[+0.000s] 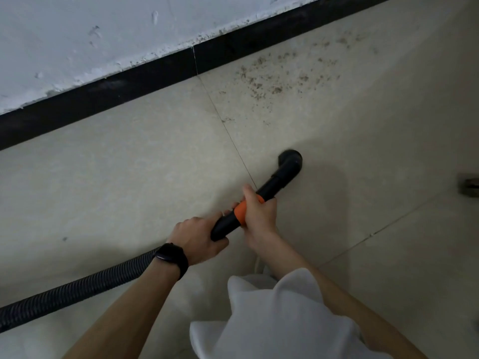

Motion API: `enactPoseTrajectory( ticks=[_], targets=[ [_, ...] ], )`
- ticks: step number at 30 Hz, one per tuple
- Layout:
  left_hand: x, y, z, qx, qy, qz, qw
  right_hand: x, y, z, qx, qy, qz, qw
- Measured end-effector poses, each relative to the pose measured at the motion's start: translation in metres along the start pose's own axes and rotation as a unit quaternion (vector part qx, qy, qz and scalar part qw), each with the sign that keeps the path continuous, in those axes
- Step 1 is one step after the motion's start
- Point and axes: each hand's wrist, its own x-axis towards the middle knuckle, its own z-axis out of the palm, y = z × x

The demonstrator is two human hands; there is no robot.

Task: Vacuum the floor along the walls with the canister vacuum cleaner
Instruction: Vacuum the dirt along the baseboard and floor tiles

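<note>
A black vacuum wand [274, 183] with an orange collar [241, 211] points up and to the right over the beige tiled floor [129, 182]. Its bent nozzle end [290, 159] is just above or on the floor. My right hand [259, 211] grips the wand at the orange collar, thumb along the tube. My left hand [199, 239], with a black watch on the wrist, grips the wand's rear end where the ribbed black hose [77, 288] joins. The hose runs off to the lower left. A patch of brown dirt crumbs [274, 76] lies beyond the nozzle, near the wall.
A white wall [90, 35] with a black skirting board [129, 86] runs diagonally across the top. A grey object [470, 186] shows at the right edge. My white garment [280, 320] fills the lower middle. The canister is out of view.
</note>
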Motion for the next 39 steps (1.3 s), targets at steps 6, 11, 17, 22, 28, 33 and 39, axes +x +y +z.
enactPoseTrajectory(
  ticks=[6, 11, 17, 22, 28, 33, 39],
  targets=[
    [-0.029, -0.041, -0.015, -0.011, 0.016, -0.079, 0.997, -0.018, 0.021, 0.043, -0.051, -0.064, 0.018, 0.997],
    [-0.052, -0.059, -0.028, 0.037, -0.015, -0.066, 0.997, -0.036, 0.034, 0.036, 0.002, -0.071, 0.098, 0.993],
    [-0.067, -0.06, -0.023, 0.057, -0.052, -0.03, 0.997, -0.051, 0.05, 0.019, -0.026, -0.04, 0.132, 0.99],
    [-0.06, -0.056, -0.013, 0.078, -0.043, -0.008, 0.996, -0.048, 0.051, 0.013, -0.012, -0.012, 0.113, 0.993],
    [-0.045, -0.051, -0.011, 0.018, 0.03, -0.055, 0.998, -0.03, 0.03, 0.032, -0.028, -0.061, 0.051, 0.996],
    [-0.042, -0.066, -0.017, -0.016, 0.077, -0.123, 0.989, -0.018, 0.031, 0.069, -0.04, -0.108, 0.027, 0.993],
    [-0.042, -0.077, -0.028, -0.021, 0.076, -0.178, 0.981, -0.007, 0.037, 0.09, -0.038, -0.155, 0.035, 0.987]
  ],
)
